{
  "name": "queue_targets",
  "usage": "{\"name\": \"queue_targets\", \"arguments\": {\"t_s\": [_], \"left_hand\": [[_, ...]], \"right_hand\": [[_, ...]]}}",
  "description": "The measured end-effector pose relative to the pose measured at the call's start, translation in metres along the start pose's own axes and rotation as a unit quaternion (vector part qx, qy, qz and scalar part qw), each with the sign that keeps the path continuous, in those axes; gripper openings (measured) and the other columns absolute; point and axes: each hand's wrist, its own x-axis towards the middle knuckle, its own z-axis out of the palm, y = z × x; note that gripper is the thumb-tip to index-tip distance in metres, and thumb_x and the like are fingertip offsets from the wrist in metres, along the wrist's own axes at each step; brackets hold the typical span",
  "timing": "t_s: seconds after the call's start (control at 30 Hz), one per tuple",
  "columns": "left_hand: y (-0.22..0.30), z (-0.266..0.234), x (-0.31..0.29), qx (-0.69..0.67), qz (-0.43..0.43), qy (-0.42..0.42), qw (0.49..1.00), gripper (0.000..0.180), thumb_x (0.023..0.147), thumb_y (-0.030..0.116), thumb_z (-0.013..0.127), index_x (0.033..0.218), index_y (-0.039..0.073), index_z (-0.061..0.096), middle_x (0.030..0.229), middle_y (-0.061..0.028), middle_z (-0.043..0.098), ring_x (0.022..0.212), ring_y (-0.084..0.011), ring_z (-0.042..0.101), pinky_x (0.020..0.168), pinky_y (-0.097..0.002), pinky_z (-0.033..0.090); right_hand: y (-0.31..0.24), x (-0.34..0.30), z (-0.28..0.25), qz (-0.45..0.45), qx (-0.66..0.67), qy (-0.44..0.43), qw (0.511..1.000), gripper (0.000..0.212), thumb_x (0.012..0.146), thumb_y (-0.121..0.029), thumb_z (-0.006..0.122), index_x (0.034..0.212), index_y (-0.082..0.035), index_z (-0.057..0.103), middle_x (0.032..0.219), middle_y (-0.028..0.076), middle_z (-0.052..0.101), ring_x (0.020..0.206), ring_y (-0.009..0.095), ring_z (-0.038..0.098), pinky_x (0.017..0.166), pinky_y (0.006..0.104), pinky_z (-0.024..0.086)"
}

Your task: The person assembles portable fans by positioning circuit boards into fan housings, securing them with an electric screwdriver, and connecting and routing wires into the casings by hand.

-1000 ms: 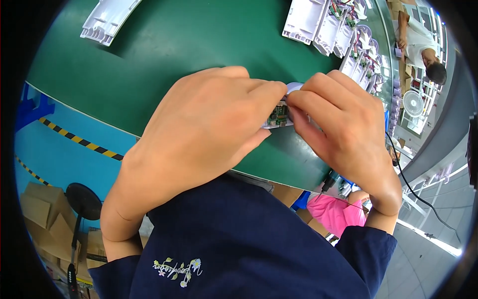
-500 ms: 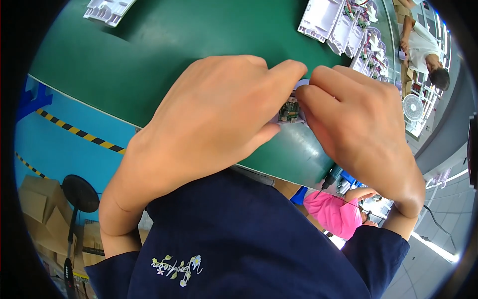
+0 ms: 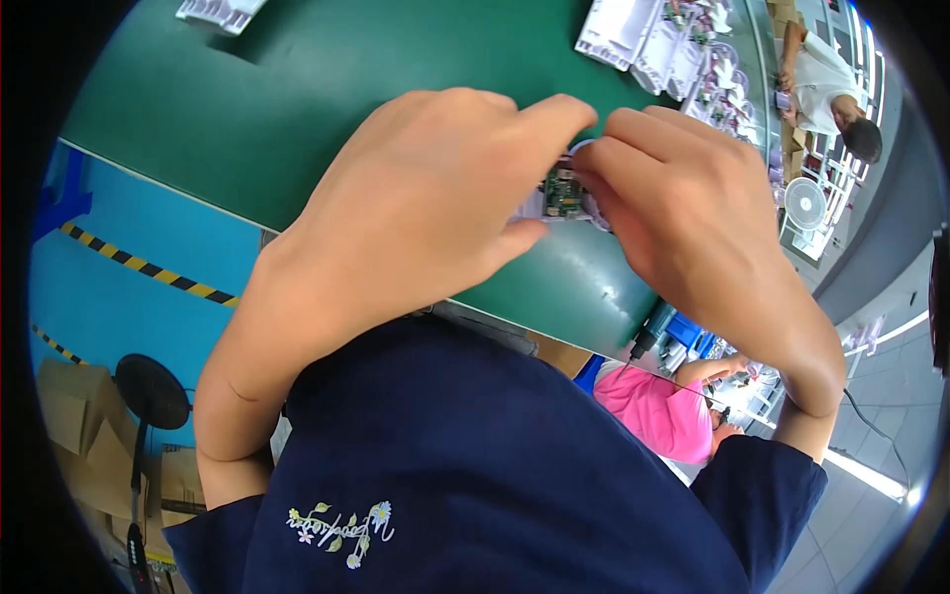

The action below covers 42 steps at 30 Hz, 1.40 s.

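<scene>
Between my hands is a white plastic housing (image 3: 531,206) with a small green circuit board (image 3: 564,195) in it. My left hand (image 3: 426,188) is closed on the housing's left side, thumb near the board's lower edge and index finger reaching over its top. My right hand (image 3: 683,193) is closed at the board's right side, thumb and fingertips pinched together at its upper right corner. What those fingertips pinch is hidden behind the hand. Most of the housing is covered by both hands.
On the green table (image 3: 297,89), several white housings (image 3: 658,54) with wires stand in rows at the far right. Another white piece (image 3: 223,12) lies far left. An electric screwdriver (image 3: 648,332) is by the right near edge. Two people work nearby, in white (image 3: 821,84) and pink (image 3: 658,411).
My hands and the housing appear slightly higher and further left in the picture. The surroundings have shifted a little too. Both hands keep nearly the same hold.
</scene>
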Motion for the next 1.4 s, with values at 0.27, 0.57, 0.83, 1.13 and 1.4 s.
{"name": "queue_targets", "arguments": {"t_s": [0.27,0.57,0.83,1.13,1.4], "left_hand": [[-0.003,0.006,-0.001,-0.035,0.004,0.014,0.999,0.055,0.069,0.008,0.080,0.121,0.006,0.059,0.100,-0.0141,0.069,0.092,-0.0350,0.067,0.077,-0.0419,0.053],[-0.006,0.004,-0.005,-0.023,0.008,0.005,1.000,0.056,0.071,0.008,0.080,0.122,0.007,0.058,0.099,-0.0146,0.068,0.089,-0.0361,0.066,0.074,-0.0434,0.052],[-0.003,0.002,-0.003,-0.040,-0.014,-0.010,0.999,0.061,0.069,0.005,0.081,0.125,0.008,0.056,0.103,-0.0128,0.070,0.095,-0.0335,0.068,0.077,-0.0412,0.054],[-0.011,0.003,-0.005,-0.043,0.026,0.011,0.999,0.078,0.067,0.005,0.082,0.137,0.010,0.049,0.106,-0.0138,0.072,0.096,-0.0345,0.067,0.081,-0.0419,0.054],[0.002,0.004,-0.018,-0.032,0.042,0.104,0.993,0.094,0.062,0.000,0.084,0.146,0.011,0.043,0.117,-0.0129,0.062,0.098,-0.0321,0.062,0.085,-0.0411,0.052]], "right_hand": [[0.016,-0.001,0.002,0.036,0.109,-0.013,0.993,0.005,0.080,-0.011,0.069,0.084,-0.007,0.069,0.077,0.007,0.064,0.079,0.028,0.066,0.063,0.0413,0.053],[0.017,0.007,0.002,0.096,0.246,-0.045,0.963,0.008,0.079,-0.009,0.066,0.082,-0.001,0.066,0.075,0.014,0.066,0.072,0.032,0.066,0.067,0.0400,0.052],[0.010,0.004,0.002,0.088,0.215,-0.027,0.972,0.010,0.080,-0.003,0.068,0.088,0.003,0.065,0.077,0.014,0.065,0.070,0.028,0.065,0.066,0.0352,0.050],[0.023,0.002,0.008,0.088,0.256,-0.035,0.962,0.011,0.084,-0.009,0.066,0.090,0.000,0.070,0.080,0.016,0.069,0.076,0.034,0.068,0.073,0.0403,0.054],[0.023,0.012,0.013,-0.022,0.324,0.054,0.944,0.020,0.085,-0.011,0.072,0.103,-0.002,0.068,0.096,0.013,0.068,0.083,0.027,0.066,0.076,0.0372,0.054]]}}
